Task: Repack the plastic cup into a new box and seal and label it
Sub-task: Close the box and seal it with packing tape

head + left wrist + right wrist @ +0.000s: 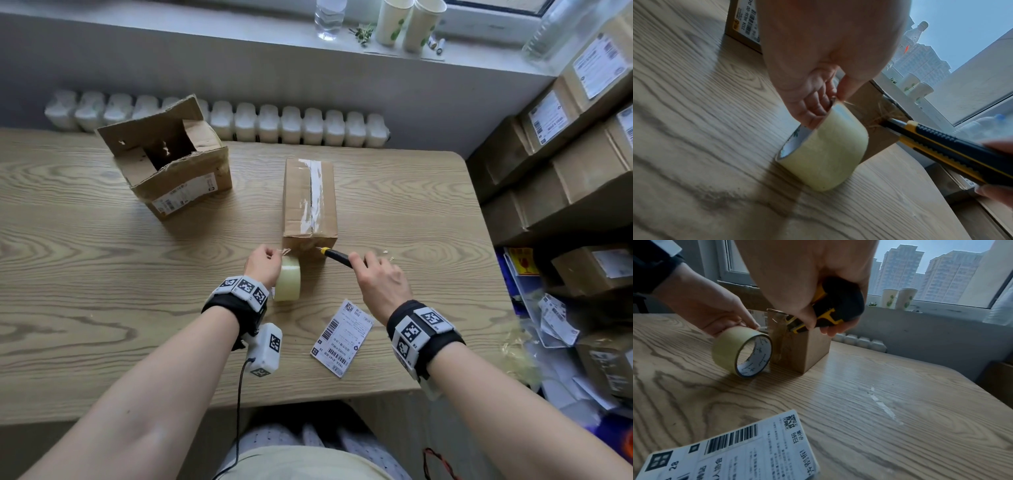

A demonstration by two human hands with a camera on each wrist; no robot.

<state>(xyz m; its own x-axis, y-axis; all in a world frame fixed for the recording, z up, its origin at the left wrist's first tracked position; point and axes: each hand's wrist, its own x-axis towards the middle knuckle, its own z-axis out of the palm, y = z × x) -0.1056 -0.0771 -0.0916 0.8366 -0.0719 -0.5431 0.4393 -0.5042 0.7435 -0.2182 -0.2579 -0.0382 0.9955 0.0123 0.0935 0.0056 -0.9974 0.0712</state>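
At the far left of the worktop [85, 274] stands the torn old box [168, 161], flaps up and mouth open, a printed sticker on its near side; wide bare wood lies in front of it and along the near edge. Next comes the left hand [262, 263], its grip pinching the loose end of tape at the top of the tape roll [288, 279]; the roll stands on its rim on the wood, just beside the near end of the sealed box [310, 202], its hollow core facing sideways. That box lies flat near the middle of the worktop, long axis running from the person toward the radiator [239, 121] at the far edge — a strip of tape runs along its top seam; the plastic cup itself cannot be seen. To the right, the right hand [380, 277] has its grip wrapped round the black-and-yellow utility knife [337, 257], whose tip points left and away, meeting the upper near end of the box where frayed tape shows. A shipping label [340, 337] lies flat near the front edge, between the two wrists — apart from roll and box alike; right of the box the wood is open up to the rounded right corner, beyond which stacked cartons [575, 144] crowd close.
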